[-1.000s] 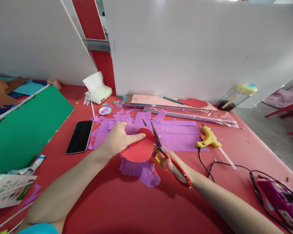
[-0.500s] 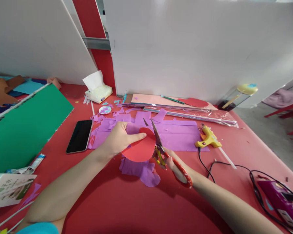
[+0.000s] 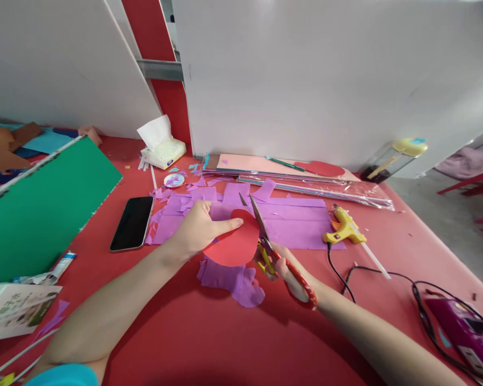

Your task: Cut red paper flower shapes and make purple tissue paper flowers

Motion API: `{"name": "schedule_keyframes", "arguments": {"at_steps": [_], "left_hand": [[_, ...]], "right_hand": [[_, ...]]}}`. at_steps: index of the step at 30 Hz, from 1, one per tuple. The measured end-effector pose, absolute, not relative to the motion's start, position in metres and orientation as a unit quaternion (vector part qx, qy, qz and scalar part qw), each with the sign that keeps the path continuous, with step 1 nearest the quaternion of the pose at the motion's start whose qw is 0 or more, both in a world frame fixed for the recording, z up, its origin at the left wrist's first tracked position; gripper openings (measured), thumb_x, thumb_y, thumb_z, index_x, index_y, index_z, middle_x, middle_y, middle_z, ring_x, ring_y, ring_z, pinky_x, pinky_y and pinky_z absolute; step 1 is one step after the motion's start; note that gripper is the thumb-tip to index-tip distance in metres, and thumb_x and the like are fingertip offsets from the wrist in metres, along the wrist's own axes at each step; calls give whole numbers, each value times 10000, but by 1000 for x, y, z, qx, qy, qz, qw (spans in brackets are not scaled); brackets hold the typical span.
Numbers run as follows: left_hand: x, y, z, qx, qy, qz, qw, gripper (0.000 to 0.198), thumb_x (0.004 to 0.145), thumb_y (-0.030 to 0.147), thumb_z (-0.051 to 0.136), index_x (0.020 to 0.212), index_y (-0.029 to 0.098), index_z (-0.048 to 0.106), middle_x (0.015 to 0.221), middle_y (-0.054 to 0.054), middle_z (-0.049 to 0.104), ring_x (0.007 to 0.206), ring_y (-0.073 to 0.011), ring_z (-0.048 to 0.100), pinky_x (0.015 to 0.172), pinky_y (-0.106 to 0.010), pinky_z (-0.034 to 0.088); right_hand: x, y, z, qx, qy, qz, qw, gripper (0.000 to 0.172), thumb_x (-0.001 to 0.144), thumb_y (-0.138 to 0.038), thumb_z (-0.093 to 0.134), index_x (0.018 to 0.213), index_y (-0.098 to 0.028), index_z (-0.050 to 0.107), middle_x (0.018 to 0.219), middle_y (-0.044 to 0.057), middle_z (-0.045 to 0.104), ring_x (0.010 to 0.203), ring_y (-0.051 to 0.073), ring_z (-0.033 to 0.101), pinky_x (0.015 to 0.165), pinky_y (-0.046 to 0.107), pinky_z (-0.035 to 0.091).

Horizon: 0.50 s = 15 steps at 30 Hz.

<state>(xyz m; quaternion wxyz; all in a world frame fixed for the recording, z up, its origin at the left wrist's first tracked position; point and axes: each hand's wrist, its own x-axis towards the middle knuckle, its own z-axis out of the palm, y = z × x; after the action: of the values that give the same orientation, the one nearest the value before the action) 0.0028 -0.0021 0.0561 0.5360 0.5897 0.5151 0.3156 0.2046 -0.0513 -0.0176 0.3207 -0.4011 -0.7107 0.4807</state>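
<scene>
**Rounded red piece (image 3: 232, 246) sitting between the blades of parted scissors (image 3: 266, 245)**

Nearer the person than the left hand (image 3: 197, 228) and the right hand (image 3: 279, 264), purple scraps (image 3: 232, 284) are lying on the table (image 3: 225, 343). The left hand is pinching the red piece firmly, its thumb pressing on top and its fingers mostly hiding underneath. The right hand is curling around the handles of the scissors; the blades are standing apart, one passing behind the red piece so that its tip is showing past the upper edge.

The red piece is already showing a smooth curve along its lower side, so shaping there is looking done. The stretch between the blades is probably awaiting a cut (how much is left, the left hand is partly hiding).

Just beyond both hands, a purple sheet (image 3: 295, 225) is spreading across the table. A phone (image 3: 132, 223) is lying left of the left hand, and a yellow glue gun (image 3: 343, 228) is resting right of the right hand. Farther off, beyond the left hand, a tissue pack (image 3: 165, 154) is sitting. Farthest beyond the right hand, a second red shape (image 3: 321, 169) is lying beside a green pen-like tool (image 3: 287, 164), probably counting as finished.
</scene>
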Motion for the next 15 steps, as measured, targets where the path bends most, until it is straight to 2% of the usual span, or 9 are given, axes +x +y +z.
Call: {"name": "schedule_keyframes", "arguments": {"at_steps": [7, 12, 15], "left_hand": [[4, -2, 60, 581, 540, 313, 522, 228, 601, 290, 700, 512, 155, 539, 455, 41, 511, 401, -74, 455, 371, -190, 314], [1, 2, 60, 575, 546, 301, 530, 221, 581, 314, 722, 551, 156, 570, 490, 28, 553, 418, -85, 491, 376, -195, 344], [-1, 3, 59, 583, 535, 301, 532, 244, 583, 322, 722, 530, 157, 550, 471, 36, 535, 401, -75, 478, 361, -188, 329]], "right_hand": [[205, -50, -17, -394, -719, 475, 320, 598, 788, -695, 211, 796, -164, 486, 702, 27, 463, 589, 121, 403, 513, 252, 375], [205, -49, -14, -409, -710, 491, 296, 687, 725, -771, 206, 768, -154, 504, 635, 11, 434, 513, 96, 351, 434, 217, 324], [205, -49, -13, -414, -706, 495, 292, 683, 721, -774, 214, 744, -152, 495, 619, 0, 412, 492, 82, 317, 412, 205, 293]]}}
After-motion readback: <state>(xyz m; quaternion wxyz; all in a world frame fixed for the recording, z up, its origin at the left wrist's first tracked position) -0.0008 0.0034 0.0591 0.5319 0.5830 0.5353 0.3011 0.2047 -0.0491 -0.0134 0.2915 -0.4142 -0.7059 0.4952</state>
